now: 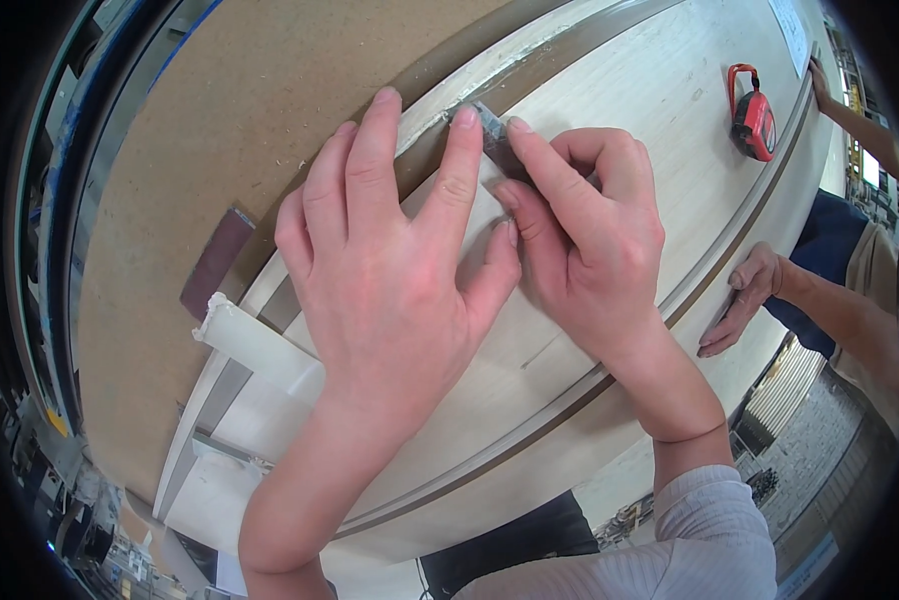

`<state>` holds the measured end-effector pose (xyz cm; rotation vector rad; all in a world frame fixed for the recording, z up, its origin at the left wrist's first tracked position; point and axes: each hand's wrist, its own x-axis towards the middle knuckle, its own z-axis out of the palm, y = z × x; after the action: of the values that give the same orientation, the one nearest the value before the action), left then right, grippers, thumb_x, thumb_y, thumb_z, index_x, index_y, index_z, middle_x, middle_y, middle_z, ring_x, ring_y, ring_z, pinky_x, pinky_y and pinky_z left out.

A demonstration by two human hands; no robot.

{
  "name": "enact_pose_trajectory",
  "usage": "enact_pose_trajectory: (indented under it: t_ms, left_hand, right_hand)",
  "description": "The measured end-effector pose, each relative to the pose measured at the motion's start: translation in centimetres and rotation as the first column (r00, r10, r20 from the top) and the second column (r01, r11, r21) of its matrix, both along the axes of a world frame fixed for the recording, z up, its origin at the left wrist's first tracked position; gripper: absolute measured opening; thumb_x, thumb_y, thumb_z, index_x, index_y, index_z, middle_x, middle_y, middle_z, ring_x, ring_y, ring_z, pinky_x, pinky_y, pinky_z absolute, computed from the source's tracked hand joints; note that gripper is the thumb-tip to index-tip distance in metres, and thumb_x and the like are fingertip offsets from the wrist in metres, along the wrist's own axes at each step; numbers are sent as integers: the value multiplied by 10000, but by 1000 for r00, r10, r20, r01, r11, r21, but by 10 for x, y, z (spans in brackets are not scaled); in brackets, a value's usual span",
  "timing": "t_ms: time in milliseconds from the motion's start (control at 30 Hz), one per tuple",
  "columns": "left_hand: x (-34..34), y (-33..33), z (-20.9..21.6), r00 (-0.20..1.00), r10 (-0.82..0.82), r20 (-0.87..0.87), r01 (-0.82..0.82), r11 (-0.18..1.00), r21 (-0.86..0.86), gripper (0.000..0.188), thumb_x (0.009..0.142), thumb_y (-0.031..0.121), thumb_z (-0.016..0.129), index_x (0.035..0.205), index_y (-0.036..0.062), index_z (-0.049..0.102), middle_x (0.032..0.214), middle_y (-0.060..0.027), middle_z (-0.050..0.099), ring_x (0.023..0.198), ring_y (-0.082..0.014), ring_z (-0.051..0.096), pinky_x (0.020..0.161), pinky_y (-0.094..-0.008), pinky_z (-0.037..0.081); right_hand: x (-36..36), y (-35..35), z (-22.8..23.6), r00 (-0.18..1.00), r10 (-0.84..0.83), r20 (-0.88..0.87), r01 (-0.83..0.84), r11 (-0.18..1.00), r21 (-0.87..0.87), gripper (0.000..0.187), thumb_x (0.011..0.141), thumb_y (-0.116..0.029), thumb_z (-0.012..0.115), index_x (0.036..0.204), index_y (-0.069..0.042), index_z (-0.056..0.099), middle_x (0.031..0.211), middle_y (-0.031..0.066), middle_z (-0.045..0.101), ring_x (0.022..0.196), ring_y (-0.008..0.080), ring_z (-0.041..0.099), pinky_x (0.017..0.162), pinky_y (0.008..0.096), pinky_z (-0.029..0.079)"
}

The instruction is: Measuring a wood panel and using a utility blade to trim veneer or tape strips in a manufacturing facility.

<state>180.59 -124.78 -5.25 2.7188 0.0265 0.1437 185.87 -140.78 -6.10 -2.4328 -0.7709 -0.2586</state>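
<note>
My right hand (595,225) pinches a small grey-brown strip (502,150) that looks like folded sandpaper, at the curved edge of a pale wooden panel (620,110). Spread out beside it, my left hand (390,240) rests across the panel's edge, its index fingertip touching the strip's upper end. The little groove under the strip is partly hidden by my fingers. Left of my left hand, a dark reddish-brown strip (218,262), also like sandpaper, lies on the brown board (170,190). A white flap with a ragged end (255,335) sticks out under my left wrist.
A red and black tape measure (754,125) lies on the panel at the upper right, near a paper sheet (790,35). A co-worker stands at the right, one hand (750,295) by the panel's side and another hand (822,85) higher up.
</note>
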Motion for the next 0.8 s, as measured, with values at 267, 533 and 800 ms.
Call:
enact_pose_trajectory:
  t_ms: [267, 533, 800]
  left_hand:
    - [4, 0, -2, 1000, -16, 19, 16, 1000, -17, 621, 827, 339, 754, 1424, 209, 648, 1501, -151, 485, 1312, -343, 483, 1086, -475, 330]
    - [8, 0, -4, 999, -27, 36, 28, 999, -35, 615, 831, 340, 752, 1422, 206, 649, 1497, -146, 490, 1301, -340, 484, 1077, -478, 337]
    - [3, 2, -4, 1000, -13, 25, 14, 1000, -21, 629, 827, 346, 760, 1429, 206, 645, 1490, -154, 496, 1295, -345, 486, 1069, -468, 350]
  right_hand:
    - [-4, 6, 14, 983, -114, -142, 114, 993, -5, 346, 847, -9, 806, 1188, -21, 746, 973, 107, 644, 776, 187, 643, 631, 287, 531]
    - [-4, 11, 12, 976, -165, -144, 172, 984, 39, 282, 814, -1, 785, 1093, 7, 737, 882, 117, 631, 792, 283, 602, 675, 375, 489]
    - [-4, 7, 14, 982, -123, -146, 119, 992, -35, 317, 883, 7, 771, 1198, -12, 746, 962, 99, 619, 776, 179, 609, 623, 283, 508]
